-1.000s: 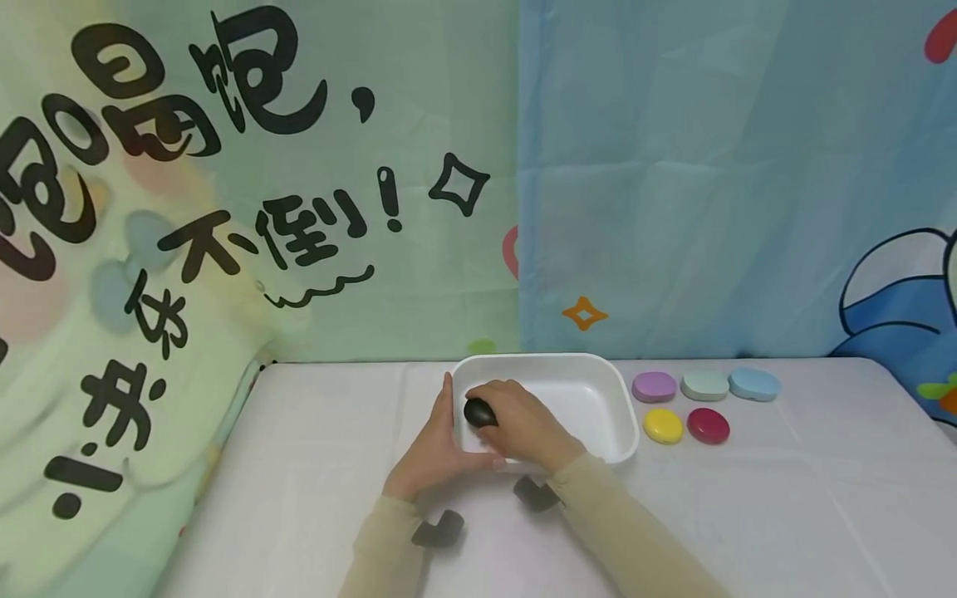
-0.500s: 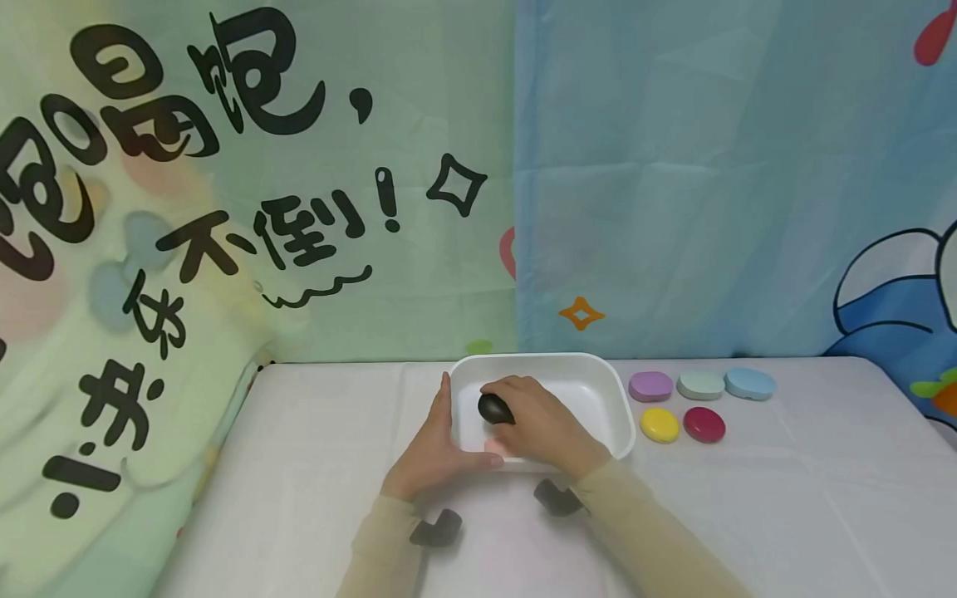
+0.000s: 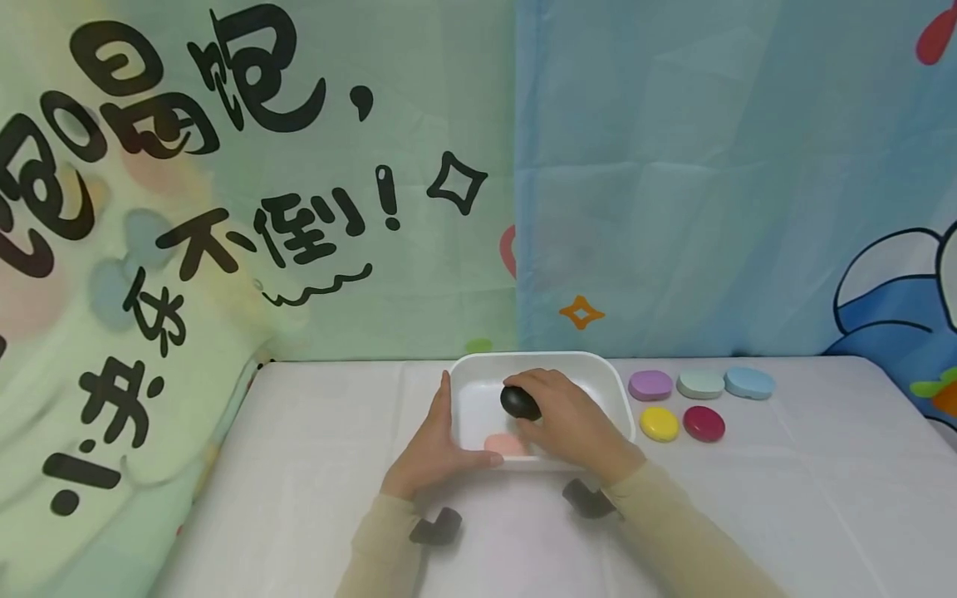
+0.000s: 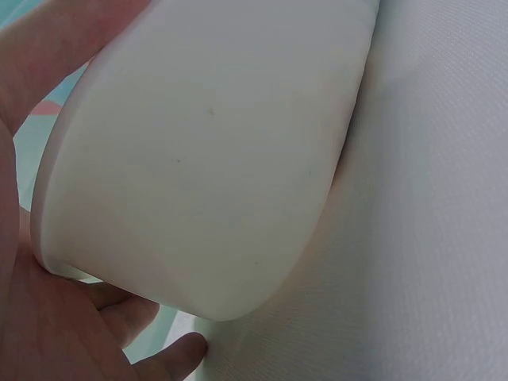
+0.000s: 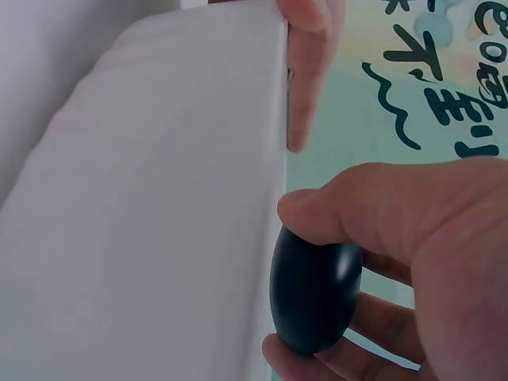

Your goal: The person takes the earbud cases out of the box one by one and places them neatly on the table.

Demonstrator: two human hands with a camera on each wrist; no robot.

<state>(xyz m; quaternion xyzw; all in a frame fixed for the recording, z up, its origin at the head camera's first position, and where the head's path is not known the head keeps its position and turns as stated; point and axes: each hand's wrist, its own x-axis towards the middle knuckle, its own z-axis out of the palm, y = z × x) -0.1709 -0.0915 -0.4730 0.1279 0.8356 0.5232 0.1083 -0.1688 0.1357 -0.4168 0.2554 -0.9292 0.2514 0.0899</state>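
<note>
In the head view my left hand (image 3: 437, 448) holds the near left corner of a white rectangular tray (image 3: 620, 399), thumb along the front rim and fingers up the left side. A closer look at the tray's outer wall (image 4: 198, 167) comes from the left wrist view. My right hand (image 3: 571, 423) grips a smooth, glossy black oval piece (image 3: 519, 402) over the tray, between thumb and fingertips. The right wrist view shows the black oval piece (image 5: 313, 294) beyond the tray's rim. A flat pale pink oval piece (image 3: 506, 445) lies inside, near the front wall.
Right of the tray lie a purple oval piece (image 3: 650, 385), a pale green one (image 3: 700, 384) and a light blue one (image 3: 750, 383) in a back row. A yellow round piece (image 3: 660, 423) and a dark red one (image 3: 704, 423) sit before them. A printed curtain (image 3: 673, 183) hangs behind the table.
My right hand has moved to the right over the tray with the black oval piece. The pink oval piece has come into view from under it. My left hand keeps its place on the tray.
</note>
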